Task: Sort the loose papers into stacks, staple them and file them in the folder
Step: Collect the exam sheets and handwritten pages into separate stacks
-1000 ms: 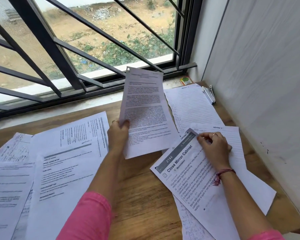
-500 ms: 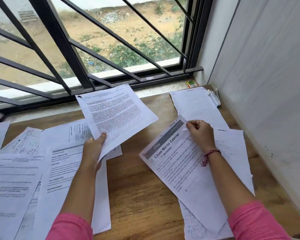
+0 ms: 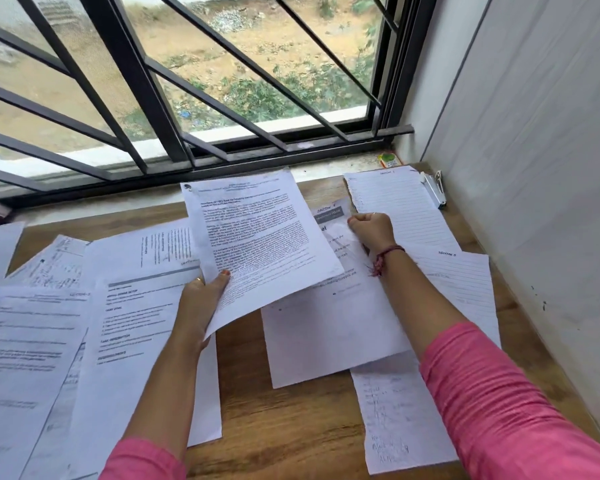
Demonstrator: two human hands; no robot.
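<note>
My left hand (image 3: 201,299) grips the lower left edge of a densely printed sheet (image 3: 257,244), thumb on top, holding it raised over the wooden table (image 3: 291,427). My right hand (image 3: 371,228), fingers curled, pinches the top of a printed worksheet (image 3: 329,327) that lies partly under the raised sheet. Lined handwritten pages (image 3: 399,206) lie at the far right, another (image 3: 465,282) under my right forearm. A silver stapler (image 3: 434,190) rests by the wall in the corner. No folder is visible.
Several printed sheets (image 3: 129,323) overlap across the left half of the table. A handwritten note (image 3: 399,420) lies near the front right. A barred window (image 3: 187,98) runs along the back, a white wall (image 3: 534,168) on the right. A small green and orange box (image 3: 388,160) sits on the sill.
My left hand has swung the dense sheet rightward, over the worksheet. My right hand has turned the worksheet upright and slid it toward the window. The camera view has shifted right.
</note>
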